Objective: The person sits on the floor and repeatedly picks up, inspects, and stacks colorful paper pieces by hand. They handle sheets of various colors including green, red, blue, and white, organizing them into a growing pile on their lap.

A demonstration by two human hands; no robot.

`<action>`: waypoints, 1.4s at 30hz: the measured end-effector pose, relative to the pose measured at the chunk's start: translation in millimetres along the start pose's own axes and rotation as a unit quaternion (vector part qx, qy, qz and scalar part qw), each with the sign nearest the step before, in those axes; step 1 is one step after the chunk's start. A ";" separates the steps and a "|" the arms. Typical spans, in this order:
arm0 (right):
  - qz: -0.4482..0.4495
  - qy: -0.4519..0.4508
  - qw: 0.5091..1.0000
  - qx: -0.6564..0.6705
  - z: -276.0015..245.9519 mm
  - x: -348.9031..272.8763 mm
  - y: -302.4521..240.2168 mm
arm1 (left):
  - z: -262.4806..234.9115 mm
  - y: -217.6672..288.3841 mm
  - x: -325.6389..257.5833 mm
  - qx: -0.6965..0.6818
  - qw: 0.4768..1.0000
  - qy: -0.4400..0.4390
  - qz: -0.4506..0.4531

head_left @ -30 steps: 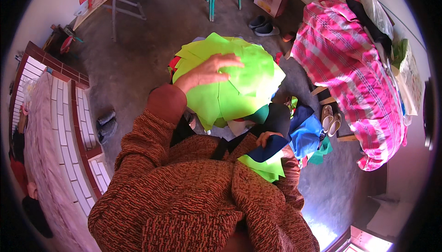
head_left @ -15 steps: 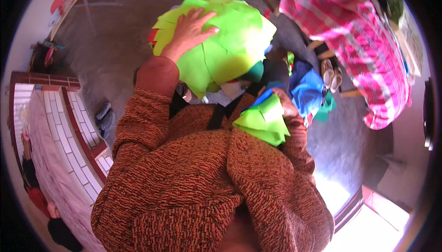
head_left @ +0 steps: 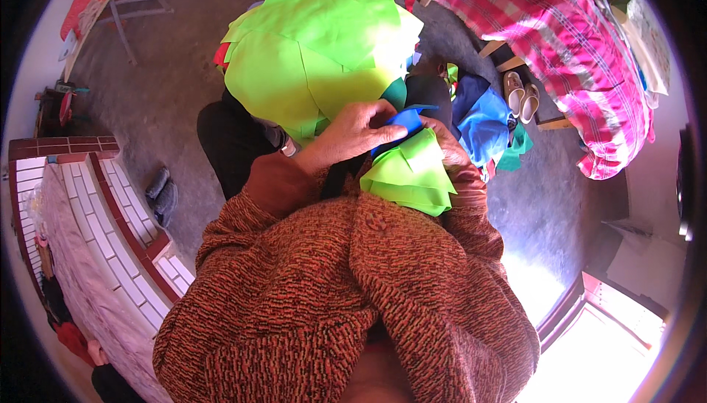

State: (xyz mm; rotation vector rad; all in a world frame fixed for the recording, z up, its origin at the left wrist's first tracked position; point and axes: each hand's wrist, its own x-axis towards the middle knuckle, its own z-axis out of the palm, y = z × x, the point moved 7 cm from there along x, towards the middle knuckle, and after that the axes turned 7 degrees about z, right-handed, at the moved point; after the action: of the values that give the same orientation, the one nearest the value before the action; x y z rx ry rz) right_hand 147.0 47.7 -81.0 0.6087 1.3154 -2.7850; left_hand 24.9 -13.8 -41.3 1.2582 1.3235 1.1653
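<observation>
A small blue cloth piece [head_left: 403, 121] sits pinched under the fingers of the left hand [head_left: 359, 131], its upper edge curling up and away. Directly below and touching it lies a folded stack of lime-green cloth pieces [head_left: 411, 174], edges fanned in angular layers, cradled from the right by the right hand [head_left: 448, 146]. Above the blue cloth piece, a large pile of lime-green cloth [head_left: 317, 53] spreads flat in overlapping sheets.
</observation>
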 end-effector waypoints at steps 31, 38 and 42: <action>0.000 -0.088 0.985 -0.147 -12.7 6.4 10.0 | -128.3 79.9 25.2 -0.077 0.932 0.295 0.196; 0.012 -0.073 0.992 -0.098 -12.8 4.5 12.2 | -205.1 141.4 58.5 0.287 0.765 0.444 0.368; 0.024 -0.058 0.995 -0.074 -11.2 4.2 11.4 | -217.0 60.7 97.6 0.357 0.857 0.302 0.217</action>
State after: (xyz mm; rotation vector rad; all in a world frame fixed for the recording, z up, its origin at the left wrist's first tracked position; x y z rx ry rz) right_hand 148.8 49.3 -97.4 0.4570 1.4461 -2.6110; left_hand -187.5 78.1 41.0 1.8817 2.1453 1.5270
